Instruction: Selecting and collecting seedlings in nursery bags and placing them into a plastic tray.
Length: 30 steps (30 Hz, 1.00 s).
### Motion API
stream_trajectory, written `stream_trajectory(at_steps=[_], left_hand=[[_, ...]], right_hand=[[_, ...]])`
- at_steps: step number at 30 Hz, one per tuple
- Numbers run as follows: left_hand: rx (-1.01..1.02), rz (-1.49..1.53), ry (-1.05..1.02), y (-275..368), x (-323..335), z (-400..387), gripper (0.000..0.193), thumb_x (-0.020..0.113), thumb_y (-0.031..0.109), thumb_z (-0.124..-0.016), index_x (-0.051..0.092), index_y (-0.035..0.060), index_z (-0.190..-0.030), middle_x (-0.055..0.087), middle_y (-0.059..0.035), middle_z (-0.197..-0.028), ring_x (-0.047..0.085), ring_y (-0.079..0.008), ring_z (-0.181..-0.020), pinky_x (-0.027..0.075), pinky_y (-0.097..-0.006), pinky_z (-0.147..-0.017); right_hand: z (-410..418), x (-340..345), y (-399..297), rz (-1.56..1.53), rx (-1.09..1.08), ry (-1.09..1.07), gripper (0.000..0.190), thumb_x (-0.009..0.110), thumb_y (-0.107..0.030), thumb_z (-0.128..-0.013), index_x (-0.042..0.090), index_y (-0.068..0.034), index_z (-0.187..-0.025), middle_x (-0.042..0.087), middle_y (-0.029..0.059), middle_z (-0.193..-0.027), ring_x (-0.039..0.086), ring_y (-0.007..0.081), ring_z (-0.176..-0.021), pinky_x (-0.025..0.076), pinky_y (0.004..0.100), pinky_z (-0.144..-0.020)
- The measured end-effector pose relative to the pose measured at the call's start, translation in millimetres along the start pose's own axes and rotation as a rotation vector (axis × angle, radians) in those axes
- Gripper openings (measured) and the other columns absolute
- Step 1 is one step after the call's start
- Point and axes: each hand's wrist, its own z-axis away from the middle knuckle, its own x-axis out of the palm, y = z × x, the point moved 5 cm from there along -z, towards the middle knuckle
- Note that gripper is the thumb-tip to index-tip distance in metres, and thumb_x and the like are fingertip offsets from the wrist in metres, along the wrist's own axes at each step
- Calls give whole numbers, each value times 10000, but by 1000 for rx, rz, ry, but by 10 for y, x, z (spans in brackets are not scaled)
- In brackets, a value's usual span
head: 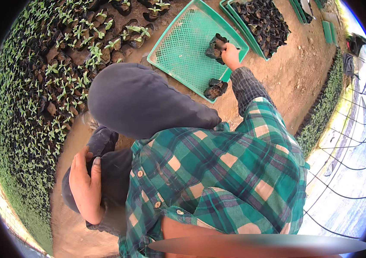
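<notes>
My right hand [231,55] grips the edge of a black plastic seedling bag [215,50] filled with soil, at the right side of a green mesh-bottomed plastic crate [183,45]. A second black bag of soil [216,89] sits in the crate's near corner. My left hand [86,185] is near my dark-trousered leg at the lower left, its fingers apart and nothing seen in it.
Dense rows of seedlings in black bags [95,51] fill the left side. More green crates [250,35], the top one full of black bags, stand on the dirt ground at the upper right. A further seedling bed [323,106] runs along the right, beside wire mesh.
</notes>
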Motion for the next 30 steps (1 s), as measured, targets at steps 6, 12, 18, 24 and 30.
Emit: stream_trajectory(at_steps=[6,12,18,24,30], left_hand=[[-32,-102,-6,-47,32,-30,305,616,186,-957,587,22,-1213,644,-162,-1000,627,-345,-950,486,-428,-821],[-33,-117,43,-194,-11,-57,300,613,191,-963,592,34,-1218,657,-159,-996,633,-349,-939,489,-423,-821],[-64,-70,100,-319,-57,-88,283,644,171,-928,603,30,-1169,663,-159,-971,642,-347,-915,497,-422,-806],[-48,-73,209,-513,-88,61,249,679,178,-859,607,16,-1034,651,-176,-927,634,-370,-891,488,-472,-764],[111,-123,177,-489,151,-9,271,678,244,-841,590,14,-954,652,-184,-902,632,-383,-912,497,-476,-807]], right_hand=[[551,322,356,-3,123,-108,115,672,-72,-868,610,-24,-951,596,213,-987,587,420,-922,479,503,-803],[577,424,-108,-115,-121,-121,127,656,-10,-837,588,-29,-942,588,190,-983,576,431,-946,478,484,-816],[753,621,-697,-77,-573,-332,94,488,-93,-913,551,-33,-949,571,219,-1015,580,428,-967,480,473,-819],[1184,863,-802,172,-595,-711,177,514,-85,-893,595,-37,-1043,578,208,-1016,595,413,-998,484,482,-850],[460,1018,-661,345,-696,-947,245,567,-199,-897,675,-38,-1046,675,243,-1042,664,394,-949,522,485,-829]])
